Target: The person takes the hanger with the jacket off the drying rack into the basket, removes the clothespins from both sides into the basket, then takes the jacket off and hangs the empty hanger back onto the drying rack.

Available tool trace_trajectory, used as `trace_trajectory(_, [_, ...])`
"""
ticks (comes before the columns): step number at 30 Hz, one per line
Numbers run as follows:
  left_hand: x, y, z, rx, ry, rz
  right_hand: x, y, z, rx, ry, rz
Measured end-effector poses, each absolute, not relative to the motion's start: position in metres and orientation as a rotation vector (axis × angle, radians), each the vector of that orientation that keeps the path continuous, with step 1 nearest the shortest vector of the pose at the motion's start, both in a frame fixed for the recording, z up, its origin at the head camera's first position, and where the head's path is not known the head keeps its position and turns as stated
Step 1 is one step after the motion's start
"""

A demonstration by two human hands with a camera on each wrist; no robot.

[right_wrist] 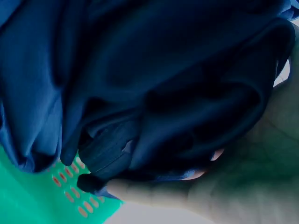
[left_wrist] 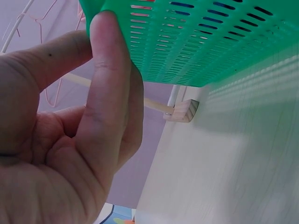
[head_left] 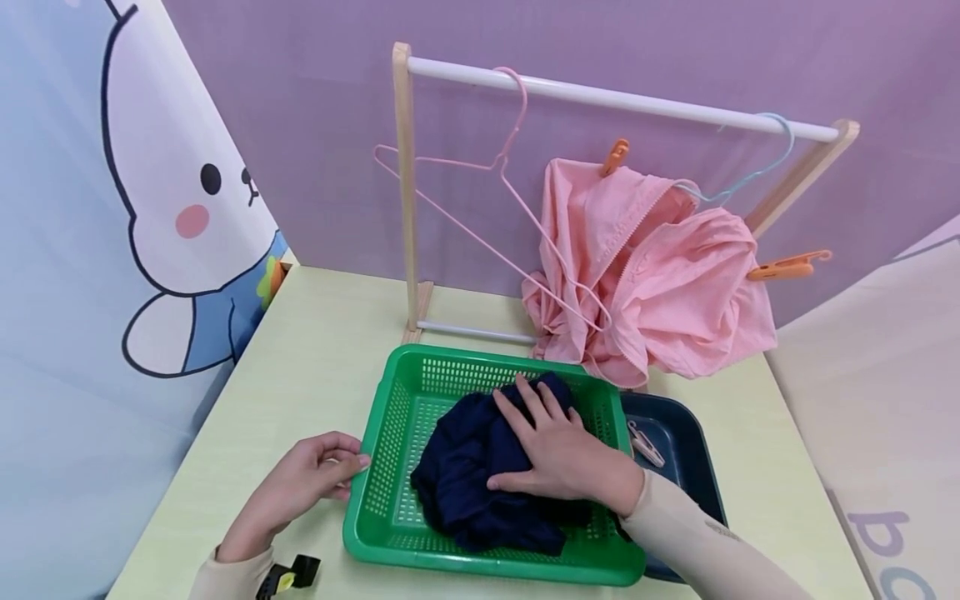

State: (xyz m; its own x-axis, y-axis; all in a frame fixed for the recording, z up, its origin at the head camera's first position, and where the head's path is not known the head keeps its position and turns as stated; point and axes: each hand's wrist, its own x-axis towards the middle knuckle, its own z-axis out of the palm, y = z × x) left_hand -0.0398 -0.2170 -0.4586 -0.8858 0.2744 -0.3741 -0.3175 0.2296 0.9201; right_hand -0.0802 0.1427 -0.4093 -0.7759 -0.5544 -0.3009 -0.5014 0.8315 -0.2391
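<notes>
A green plastic basket [head_left: 491, 562] with slotted walls stands on the table, a bunched navy cloth garment [head_left: 476, 467] inside it. At the basket's left rim, my left hand [head_left: 311, 479] pinches the edge between thumb and fingers. The left wrist view shows those fingers [left_wrist: 110, 84] against the basket's rim and slotted wall [left_wrist: 196, 42]. My right hand [head_left: 558, 454] lies on top of the garment, its fingers spread and fairly straight. Dark folds of the garment [right_wrist: 177, 107] fill most of the right wrist view, with the thumb along their lower edge.
Behind the basket stands a wooden rack with a white bar [head_left: 622, 100]. A pink hanger [head_left: 517, 167] and a pink jacket [head_left: 690, 292] on a blue hanger [head_left: 750, 175] hang there; orange clips [head_left: 787, 267] grip the jacket. A dark tray [head_left: 675, 433] holding clothespins [head_left: 647, 444] sits right.
</notes>
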Motion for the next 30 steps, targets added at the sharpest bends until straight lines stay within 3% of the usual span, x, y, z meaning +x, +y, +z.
trace_trajectory(16, [-0.040,-0.216,-0.457,-0.057,2.056,1.685,-0.083,0.107,-0.453,-0.745,2.532,0.259])
trace_trajectory(30, [-0.040,-0.216,-0.457,-0.045,2.054,1.691,-0.081,0.122,-0.422,-0.809,2.685,-0.028])
